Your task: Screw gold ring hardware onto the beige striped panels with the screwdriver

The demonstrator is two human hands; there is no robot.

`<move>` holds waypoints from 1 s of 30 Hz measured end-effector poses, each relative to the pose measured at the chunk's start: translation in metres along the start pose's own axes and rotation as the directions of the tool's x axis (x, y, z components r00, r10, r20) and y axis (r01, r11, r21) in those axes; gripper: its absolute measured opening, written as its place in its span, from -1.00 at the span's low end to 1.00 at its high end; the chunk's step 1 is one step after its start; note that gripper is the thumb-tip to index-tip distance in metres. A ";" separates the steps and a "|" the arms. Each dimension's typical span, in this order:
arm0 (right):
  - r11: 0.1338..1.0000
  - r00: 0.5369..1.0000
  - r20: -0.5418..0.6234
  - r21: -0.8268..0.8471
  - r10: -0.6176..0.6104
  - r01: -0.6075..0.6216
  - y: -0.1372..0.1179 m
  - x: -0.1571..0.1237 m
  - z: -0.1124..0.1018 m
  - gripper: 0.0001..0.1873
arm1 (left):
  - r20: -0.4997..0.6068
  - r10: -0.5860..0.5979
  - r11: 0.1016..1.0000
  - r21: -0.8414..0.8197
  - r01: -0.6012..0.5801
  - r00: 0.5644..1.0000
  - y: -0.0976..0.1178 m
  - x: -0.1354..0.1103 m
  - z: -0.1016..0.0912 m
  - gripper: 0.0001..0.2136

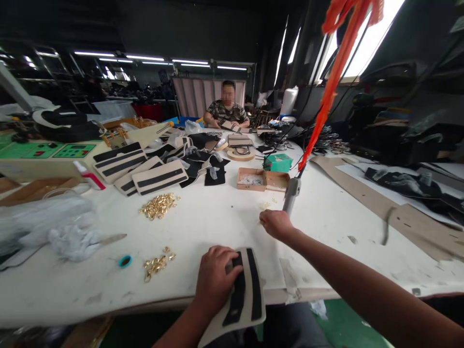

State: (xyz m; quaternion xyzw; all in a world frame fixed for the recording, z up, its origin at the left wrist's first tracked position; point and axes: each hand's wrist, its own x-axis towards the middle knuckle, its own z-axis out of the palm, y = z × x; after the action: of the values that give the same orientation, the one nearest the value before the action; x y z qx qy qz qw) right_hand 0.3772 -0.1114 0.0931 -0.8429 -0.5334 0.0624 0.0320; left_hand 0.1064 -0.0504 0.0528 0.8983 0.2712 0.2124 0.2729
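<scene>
My left hand (217, 273) grips a beige panel with black strips (250, 282) at the table's front edge, thumb across its face; the panel's near end overhangs the edge. Farther forward, my right hand (277, 224) is closed in a pinch low over the tabletop, and whatever its fingertips hold is hidden. Small pale pieces (265, 206) lie just beyond those fingers. Right behind the hand, a grey handheld power tool (291, 195) hangs from an orange cloth strip (322, 111); its lower end is out of sight.
Gold metal fittings form a large pile (158, 206) and a small pile (155, 265) on the left. A blue-rimmed roll (124, 261) sits nearby. Similar panels (159, 177) are stacked farther back. Cardboard boxes (251, 180) stand mid-table. Across the table a person (227, 111) handles a panel.
</scene>
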 end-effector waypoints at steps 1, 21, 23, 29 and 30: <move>0.999 1.000 -0.008 0.033 0.005 -0.005 -0.002 -0.003 0.000 -0.71 | -0.002 0.001 1.000 -0.001 -0.001 1.000 0.002 -0.001 0.000 -0.81; 0.817 0.943 0.209 0.568 -0.258 0.098 -0.067 -0.066 0.017 -0.85 | -0.003 0.034 0.999 0.002 -0.034 0.999 0.003 -0.007 0.004 -0.73; 0.844 0.947 0.247 0.534 -0.207 0.046 -0.070 -0.064 0.016 -0.85 | -0.006 0.038 0.999 0.008 -0.038 0.999 0.001 -0.007 0.005 -0.73; 0.834 0.946 0.302 0.547 -0.115 -0.073 -0.072 -0.062 0.017 -0.86 | -0.005 0.049 0.999 0.003 -0.049 0.999 0.000 -0.007 0.006 -0.72; 0.827 0.942 0.317 0.555 -0.114 -0.086 -0.072 -0.062 0.016 -0.86 | -0.004 0.051 0.999 0.006 -0.051 0.999 0.000 -0.007 0.006 -0.71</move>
State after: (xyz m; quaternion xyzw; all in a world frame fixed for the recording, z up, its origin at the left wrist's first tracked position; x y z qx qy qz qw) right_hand 0.2842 -0.1365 0.0898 -0.7687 -0.4951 0.3590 0.1872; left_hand 0.1038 -0.0571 0.0466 0.9052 0.2494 0.2203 0.2642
